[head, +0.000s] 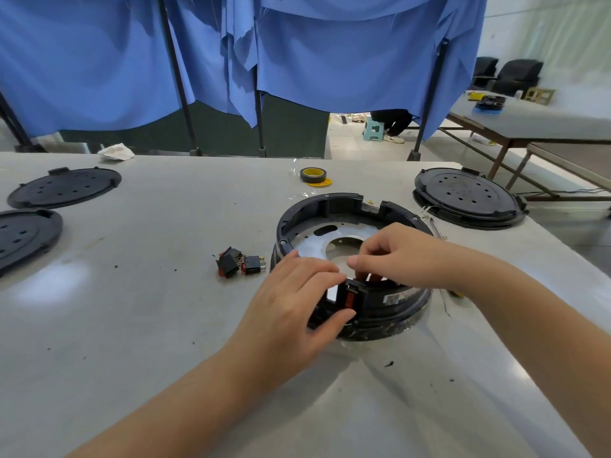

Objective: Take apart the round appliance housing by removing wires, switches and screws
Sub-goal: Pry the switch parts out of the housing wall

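Leftmost, two freed switches [240,262] lay on the table [148,309]; the left hand [294,299] gripped the round housing's [330,206] near rim at a red switch [349,296], right hand [393,256] pinching inside. Pushing it out seemed next.

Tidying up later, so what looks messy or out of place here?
Dark crumbs are scattered over the table near the round housing, two removed switches lie loose beside it, and a crumpled white rag sits at the far edge.
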### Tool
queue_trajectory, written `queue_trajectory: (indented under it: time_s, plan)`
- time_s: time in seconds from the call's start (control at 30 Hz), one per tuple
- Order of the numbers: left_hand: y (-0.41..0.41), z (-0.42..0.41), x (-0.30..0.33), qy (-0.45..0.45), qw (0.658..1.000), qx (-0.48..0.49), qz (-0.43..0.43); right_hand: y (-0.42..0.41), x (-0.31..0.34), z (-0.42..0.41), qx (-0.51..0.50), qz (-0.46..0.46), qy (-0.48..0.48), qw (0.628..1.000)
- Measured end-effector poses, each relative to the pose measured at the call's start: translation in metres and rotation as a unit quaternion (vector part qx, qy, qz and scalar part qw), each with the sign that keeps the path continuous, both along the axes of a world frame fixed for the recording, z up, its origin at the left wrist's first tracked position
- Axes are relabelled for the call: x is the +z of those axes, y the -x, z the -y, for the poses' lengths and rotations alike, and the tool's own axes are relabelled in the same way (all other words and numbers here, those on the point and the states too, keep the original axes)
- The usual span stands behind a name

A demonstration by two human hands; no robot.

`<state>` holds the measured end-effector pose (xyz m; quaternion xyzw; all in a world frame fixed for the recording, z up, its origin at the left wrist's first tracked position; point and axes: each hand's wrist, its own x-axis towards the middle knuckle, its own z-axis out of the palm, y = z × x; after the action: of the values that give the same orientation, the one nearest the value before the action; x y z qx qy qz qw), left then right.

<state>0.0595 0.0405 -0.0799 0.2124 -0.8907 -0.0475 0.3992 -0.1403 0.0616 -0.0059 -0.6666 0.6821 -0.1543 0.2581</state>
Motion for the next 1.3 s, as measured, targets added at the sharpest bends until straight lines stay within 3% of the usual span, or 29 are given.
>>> queue_trajectory:
  time_s: [0.13, 0.43, 0.73, 1.03, 1.3]
  plan:
    - [0.001, -0.001, -0.001, 0.003, 1.000, 0.004, -0.018, -0.003, 0.001, 0.009, 0.012, -0.027, -0.067, 0.997]
    - [0.002, -0.002, 0.002, 0.004, 0.999, 0.017, -0.028, 0.012, 0.012, 0.015, 0.049, 0.086, -0.153, 0.983]
    - [0.001, -0.003, 0.005, -0.006, 1.000, 0.022, -0.015, 0.012, 0.006, 0.014, 0.055, 0.065, -0.111, 0.990]
    - [0.003, -0.003, 0.007, 0.005, 0.999, 0.029, -0.015, 0.008, 0.011, 0.010, 0.066, 0.077, -0.127, 0.987]
    - [0.003, -0.002, 0.003, -0.004, 0.999, 0.019, -0.025, -0.032, -0.004, 0.019, -0.023, -0.050, -0.032, 0.998]
